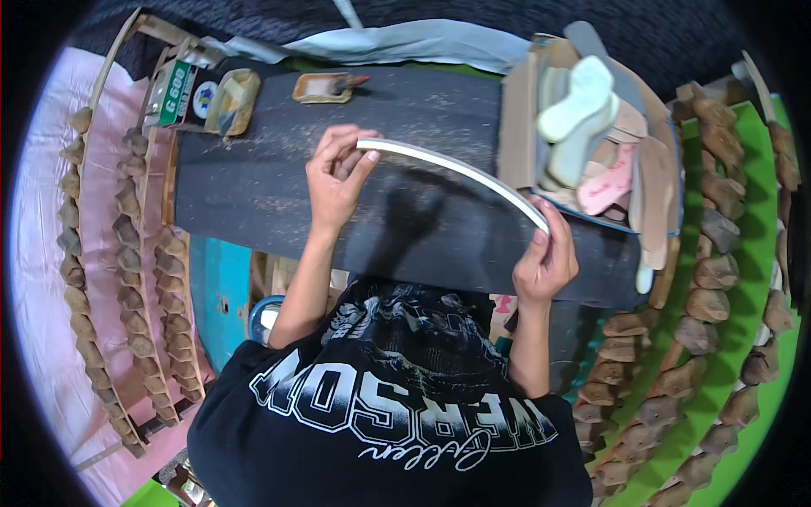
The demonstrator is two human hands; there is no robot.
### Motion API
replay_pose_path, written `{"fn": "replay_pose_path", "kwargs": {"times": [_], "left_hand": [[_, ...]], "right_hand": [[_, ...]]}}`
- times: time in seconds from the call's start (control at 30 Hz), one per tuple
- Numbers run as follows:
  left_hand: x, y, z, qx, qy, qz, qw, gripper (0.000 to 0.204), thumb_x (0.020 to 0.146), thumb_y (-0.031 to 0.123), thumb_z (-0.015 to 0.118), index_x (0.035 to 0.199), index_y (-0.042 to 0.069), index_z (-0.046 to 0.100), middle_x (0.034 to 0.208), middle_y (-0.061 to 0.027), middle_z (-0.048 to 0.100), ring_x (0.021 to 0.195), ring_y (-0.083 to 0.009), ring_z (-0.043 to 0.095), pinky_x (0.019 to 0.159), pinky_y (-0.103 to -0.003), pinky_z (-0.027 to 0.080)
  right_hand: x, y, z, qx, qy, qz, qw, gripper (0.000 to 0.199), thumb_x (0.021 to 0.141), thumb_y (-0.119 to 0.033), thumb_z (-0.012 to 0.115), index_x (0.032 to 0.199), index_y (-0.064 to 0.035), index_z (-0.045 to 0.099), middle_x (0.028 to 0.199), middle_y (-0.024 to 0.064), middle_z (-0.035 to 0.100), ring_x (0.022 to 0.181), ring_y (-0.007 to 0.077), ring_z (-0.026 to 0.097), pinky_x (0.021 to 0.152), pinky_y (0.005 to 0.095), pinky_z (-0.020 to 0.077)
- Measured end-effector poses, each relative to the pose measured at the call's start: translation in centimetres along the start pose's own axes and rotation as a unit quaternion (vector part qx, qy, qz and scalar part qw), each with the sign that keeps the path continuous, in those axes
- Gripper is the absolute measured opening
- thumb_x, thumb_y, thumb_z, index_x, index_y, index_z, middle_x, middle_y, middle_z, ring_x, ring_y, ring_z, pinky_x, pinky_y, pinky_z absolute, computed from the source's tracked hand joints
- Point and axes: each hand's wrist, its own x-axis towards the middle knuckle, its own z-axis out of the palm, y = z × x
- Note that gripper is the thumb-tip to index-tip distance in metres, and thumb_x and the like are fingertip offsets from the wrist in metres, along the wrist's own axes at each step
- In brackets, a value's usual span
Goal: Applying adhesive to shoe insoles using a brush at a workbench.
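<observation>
Pale strip (459, 168): held between both hands above the dark bench (262, 169), bowed. A yellowish tray (240, 91) lies beyond the left hand (336, 176), which pinches one end between thumb and fingers. Judged light, springy; end holds appear suitable, sharp creasing inadvisable. The right hand (547, 253) pinches the other end, below a carton (519, 127).

A thin, narrow strip (465, 171), pale cream along the edge in view with a greyish layer on its outer side, is held bowed in one smooth arc above the dark tabletop (270, 190), its left end in the left hand (336, 177), its right end, nearer the person's body, in the right hand (547, 258)
</observation>
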Motion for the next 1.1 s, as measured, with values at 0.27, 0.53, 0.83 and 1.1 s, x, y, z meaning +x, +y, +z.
{"fn": "replay_pose_path", "kwargs": {"times": [0.27,0.53,0.83,1.1], "left_hand": [[-4.4,-5.7,-19.4,0.128,0.053,-0.209,0.968,0.034,0.096,0.005,0.078,0.128,-0.005,0.072,0.109,-0.0044,0.07,0.091,-0.0101,0.068,0.082,-0.024,0.055],[-3.4,-11.9,-26.7,0.175,-0.026,-0.296,0.939,0.039,0.092,0.011,0.082,0.129,-0.001,0.074,0.108,-0.0085,0.078,0.091,-0.0125,0.074,0.082,-0.027,0.057],[-2.1,-10.3,-28.2,0.016,-0.051,-0.18,0.982,0.016,0.087,-0.005,0.077,0.102,0.0,0.071,0.109,-0.0079,0.074,0.103,-0.017,0.073,0.09,-0.034,0.058],[-3.4,-11.1,-29.8,0.274,-0.164,-0.01,0.948,0.022,0.079,-0.01,0.069,0.096,0.004,0.07,0.118,-0.01,0.066,0.114,-0.0345,0.065,0.093,-0.043,0.055]], "right_hand": [[-8.8,-3.2,19.6,0.21,-0.052,0.326,0.92,0.037,0.102,-0.001,0.068,0.138,0.004,0.065,0.107,0.0126,0.073,0.091,0.0106,0.069,0.08,0.0256,0.0576],[-11.6,-2.2,26.2,0.163,-0.09,0.395,0.9,0.041,0.102,-0.003,0.069,0.141,0.005,0.061,0.113,0.0153,0.074,0.089,0.0152,0.074,0.079,0.0287,0.0596],[-10.5,-4.6,25.8,0.049,-0.076,0.232,0.968,0.013,0.092,0.007,0.069,0.101,0.0012,0.062,0.112,0.0157,0.073,0.102,0.0245,0.072,0.085,0.0346,0.0621],[-9.0,-5.8,24.9,-0.12,-0.308,0.068,0.941,0.031,0.072,0.005,0.064,0.103,0.0001,0.065,0.124,0.0194,0.068,0.119,0.044,0.06,0.107,0.0496,0.0486]]}}
